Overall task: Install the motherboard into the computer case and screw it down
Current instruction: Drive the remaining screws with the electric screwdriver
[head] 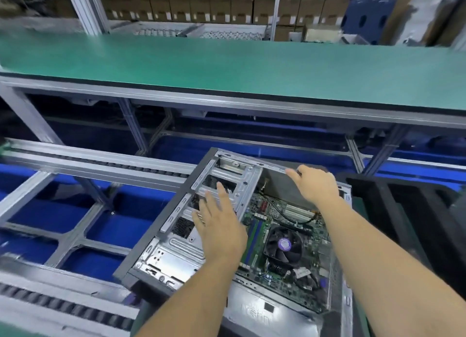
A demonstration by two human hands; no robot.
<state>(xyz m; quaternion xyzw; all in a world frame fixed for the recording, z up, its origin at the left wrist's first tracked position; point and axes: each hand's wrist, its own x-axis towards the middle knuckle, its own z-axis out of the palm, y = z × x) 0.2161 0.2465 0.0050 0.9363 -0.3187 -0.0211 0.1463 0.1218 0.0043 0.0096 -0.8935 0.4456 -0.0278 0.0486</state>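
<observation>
Over the case (pixel 176 258), left hand (pixel 219 225) flat, fingers straight, right hand (pixel 315 183) curled on far rim; motherboard (pixel 285 238) between, seated lengthwise.

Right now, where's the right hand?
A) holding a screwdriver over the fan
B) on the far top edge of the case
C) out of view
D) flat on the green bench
B: the right hand rests on the far top edge of the open case, fingers over the metal rim, with no tool in it; the fan on the board sits nearer, uncovered, and the left hand is spread open over the drive bays.
</observation>
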